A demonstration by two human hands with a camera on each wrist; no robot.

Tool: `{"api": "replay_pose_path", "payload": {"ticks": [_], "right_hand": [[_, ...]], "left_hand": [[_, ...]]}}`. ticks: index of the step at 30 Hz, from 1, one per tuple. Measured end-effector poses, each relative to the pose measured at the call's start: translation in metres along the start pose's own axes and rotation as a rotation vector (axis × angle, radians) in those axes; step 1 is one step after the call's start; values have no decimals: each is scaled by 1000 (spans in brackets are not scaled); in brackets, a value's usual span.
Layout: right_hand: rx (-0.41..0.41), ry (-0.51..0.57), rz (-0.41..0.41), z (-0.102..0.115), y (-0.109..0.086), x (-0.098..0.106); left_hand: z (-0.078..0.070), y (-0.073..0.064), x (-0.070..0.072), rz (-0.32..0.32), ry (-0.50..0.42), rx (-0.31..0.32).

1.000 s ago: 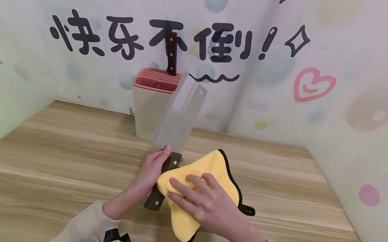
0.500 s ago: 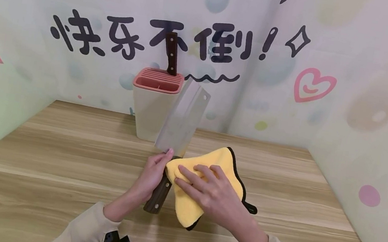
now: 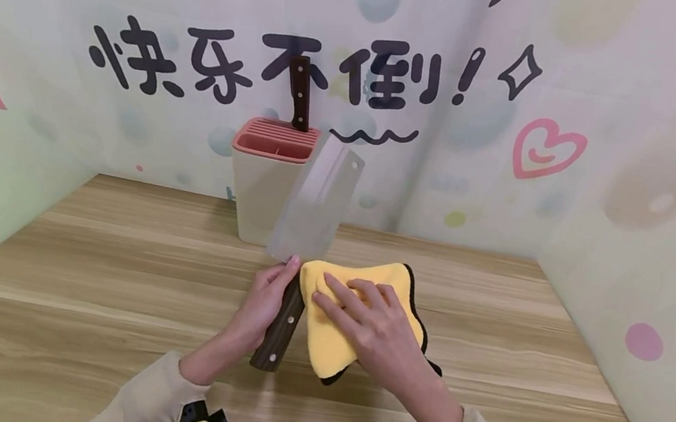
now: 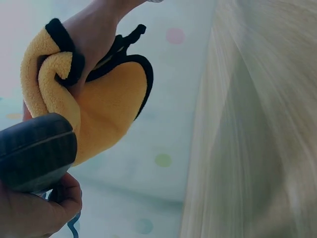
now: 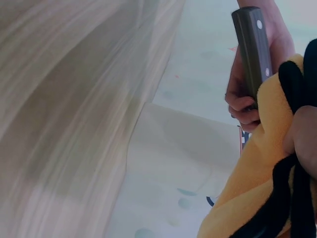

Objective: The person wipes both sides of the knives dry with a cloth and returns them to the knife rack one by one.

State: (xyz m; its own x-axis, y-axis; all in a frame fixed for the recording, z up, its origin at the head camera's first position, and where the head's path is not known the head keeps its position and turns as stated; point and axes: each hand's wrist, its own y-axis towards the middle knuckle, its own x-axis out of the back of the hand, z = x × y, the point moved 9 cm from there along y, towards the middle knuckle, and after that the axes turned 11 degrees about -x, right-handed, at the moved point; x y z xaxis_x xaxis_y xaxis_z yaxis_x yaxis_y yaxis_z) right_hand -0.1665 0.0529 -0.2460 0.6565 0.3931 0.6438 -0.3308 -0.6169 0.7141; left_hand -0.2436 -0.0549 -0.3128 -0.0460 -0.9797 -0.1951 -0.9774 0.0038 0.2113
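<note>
My left hand [image 3: 261, 304] grips a cleaver by its dark wooden handle [image 3: 280, 339], close below the blade. The wide steel blade [image 3: 316, 201] points up and away, overlapping the knife block in the head view. A yellow cloth [image 3: 332, 353] with black edging is in my right hand [image 3: 383, 331], pinched around the cleaver where handle meets blade. That spot is hidden under the cloth. In the left wrist view the handle's butt end [image 4: 37, 153] is near the camera, with the folded cloth [image 4: 109, 109] behind it. The right wrist view shows left fingers [image 5: 243, 106] curled around the handle.
A white knife block [image 3: 258, 204] with a red slotted top stands at the back of the wooden table [image 3: 109, 295]. One dark-handled knife [image 3: 299, 95] is upright in it. Printed fabric walls [image 3: 618, 226] enclose the table behind and at both sides.
My right hand has moved the cloth up along the handle to the blade's base and a little right, uncovering the lower handle. The left hand and cleaver have barely shifted.
</note>
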Motion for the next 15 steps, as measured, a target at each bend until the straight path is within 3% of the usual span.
{"api": "replay_pose_path", "payload": {"ticks": [7,15], "right_hand": [[-33,18,-33,3,-2,0],[29,-9,-52,16,-7,2]], "left_hand": [[-5,1,2,-44,-19,-15],[-5,2,6,-58,-34,3]]}}
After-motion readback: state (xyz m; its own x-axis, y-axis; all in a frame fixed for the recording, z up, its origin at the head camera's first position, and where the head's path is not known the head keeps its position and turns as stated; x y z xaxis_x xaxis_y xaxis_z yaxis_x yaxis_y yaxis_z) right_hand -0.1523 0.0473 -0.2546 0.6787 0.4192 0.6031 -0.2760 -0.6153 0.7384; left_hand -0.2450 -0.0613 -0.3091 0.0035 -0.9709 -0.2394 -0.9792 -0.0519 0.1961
